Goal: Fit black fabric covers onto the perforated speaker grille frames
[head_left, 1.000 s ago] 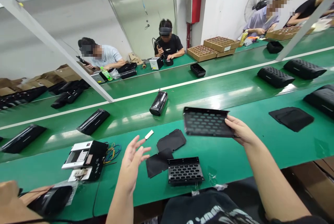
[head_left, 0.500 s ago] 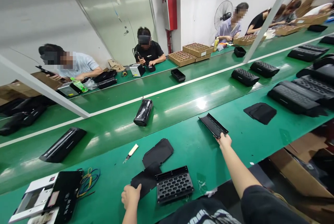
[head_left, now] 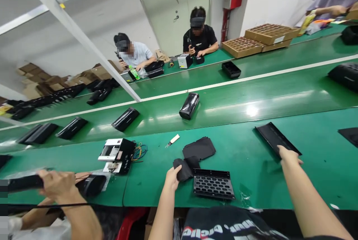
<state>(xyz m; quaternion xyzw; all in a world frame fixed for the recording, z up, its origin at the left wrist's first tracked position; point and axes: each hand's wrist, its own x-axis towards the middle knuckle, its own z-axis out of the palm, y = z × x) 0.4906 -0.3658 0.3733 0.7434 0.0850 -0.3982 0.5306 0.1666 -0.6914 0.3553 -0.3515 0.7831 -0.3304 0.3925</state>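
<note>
- From where I stand, the left hand [head_left: 172, 178] is pinching the edge of a black sheet [head_left: 183, 172] between thumb and fingers.
- The right hand [head_left: 291, 156] grips the near end of a black panel [head_left: 274, 134], which slants away beyond its fingertips.
- Between the 2 hands, close to the left, a slotted panel [head_left: 213, 184] lies on the green table [head_left: 246, 150].
- Just beyond the left hand rests another sheet [head_left: 199, 147]; farther off lies a small white-handled tool [head_left: 173, 140].
- I'd guess the sheet is light, thin and floppy, easily creased; 2 opposite edges would be the place to hold it flat.
- The panel in the right hand looks stiff and fairly light, probably plastic, perhaps a bit slick; I'd take it by its end or long rims.
- Its thin walls might flex if squeezed hard. From here I can't tell whether anything lines its inside.
</note>
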